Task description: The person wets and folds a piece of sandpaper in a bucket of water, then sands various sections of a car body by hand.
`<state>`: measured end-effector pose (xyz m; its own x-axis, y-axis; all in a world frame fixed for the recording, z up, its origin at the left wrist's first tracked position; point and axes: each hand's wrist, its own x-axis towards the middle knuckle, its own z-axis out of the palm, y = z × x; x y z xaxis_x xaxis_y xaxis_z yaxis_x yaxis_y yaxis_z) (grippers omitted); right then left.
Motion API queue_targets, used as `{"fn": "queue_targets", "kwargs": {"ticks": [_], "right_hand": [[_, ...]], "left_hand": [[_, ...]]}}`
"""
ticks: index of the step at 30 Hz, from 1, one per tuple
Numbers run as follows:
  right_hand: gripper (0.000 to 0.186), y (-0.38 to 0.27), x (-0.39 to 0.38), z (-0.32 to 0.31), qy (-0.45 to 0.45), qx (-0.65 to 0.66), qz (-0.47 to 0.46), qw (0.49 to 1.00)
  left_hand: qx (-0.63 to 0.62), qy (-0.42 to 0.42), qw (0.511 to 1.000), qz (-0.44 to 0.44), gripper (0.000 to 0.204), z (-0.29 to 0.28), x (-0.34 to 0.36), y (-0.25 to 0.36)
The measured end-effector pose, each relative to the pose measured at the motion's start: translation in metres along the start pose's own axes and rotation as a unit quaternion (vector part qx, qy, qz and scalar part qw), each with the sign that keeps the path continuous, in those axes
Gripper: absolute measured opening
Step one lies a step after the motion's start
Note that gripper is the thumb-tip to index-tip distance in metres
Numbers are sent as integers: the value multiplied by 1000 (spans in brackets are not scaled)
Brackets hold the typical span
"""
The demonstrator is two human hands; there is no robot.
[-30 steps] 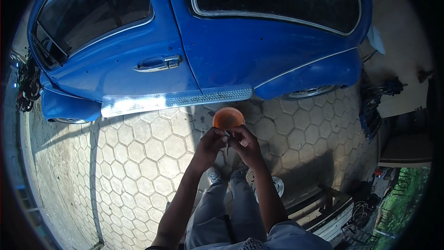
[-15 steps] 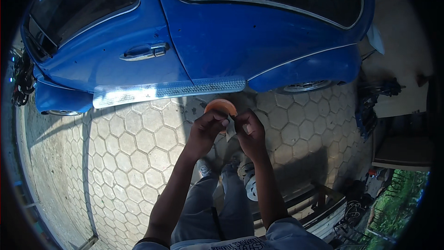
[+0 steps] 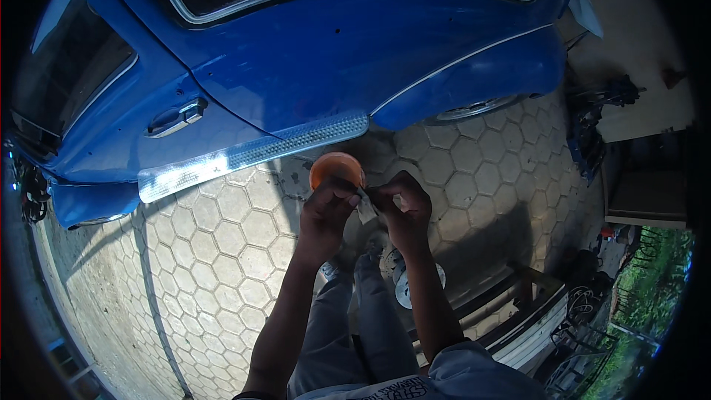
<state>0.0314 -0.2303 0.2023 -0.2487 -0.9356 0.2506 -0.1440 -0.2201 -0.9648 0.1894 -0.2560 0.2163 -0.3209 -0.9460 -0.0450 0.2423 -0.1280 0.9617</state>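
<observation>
Left grip: your left hand [image 3: 326, 215] is clamped on an orange cup [image 3: 337, 169], fingers over its near rim, so it stays level at chest height in front of you.
Right grip: your right hand [image 3: 404, 211] pinches a small pale sachet [image 3: 366, 210] shut between thumb and fingers; the left thumb meets its other edge, likely so that both hands can work it just beside the cup.
Sachet: small, whitish, crumpled; any print is too small to tell.
Cup: round, orange, open side hidden from you, just above the sachet.
Below: your grey trousers and shoes on hexagon paving [image 3: 222, 252]; a white round thing [image 3: 407, 285] lies by your right foot.
Beyond: blue car [image 3: 355, 52] with a bright running board [image 3: 252, 152], well apart from your hands.
</observation>
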Motion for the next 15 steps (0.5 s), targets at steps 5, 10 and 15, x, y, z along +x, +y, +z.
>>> {"fn": "queue_targets", "kwargs": {"ticks": [5,10,15], "right_hand": [[11,15,23,-29,65,102,97,988],[11,36,49,-73,88,79,120,986],[9,58,104,-124,53,-83,62,993]], "left_hand": [[1,46,999,-28,7,10,23,-6],[31,83,996,3,4,31,63,-19],[91,-21,995,-24,32,88,140,-28]]}}
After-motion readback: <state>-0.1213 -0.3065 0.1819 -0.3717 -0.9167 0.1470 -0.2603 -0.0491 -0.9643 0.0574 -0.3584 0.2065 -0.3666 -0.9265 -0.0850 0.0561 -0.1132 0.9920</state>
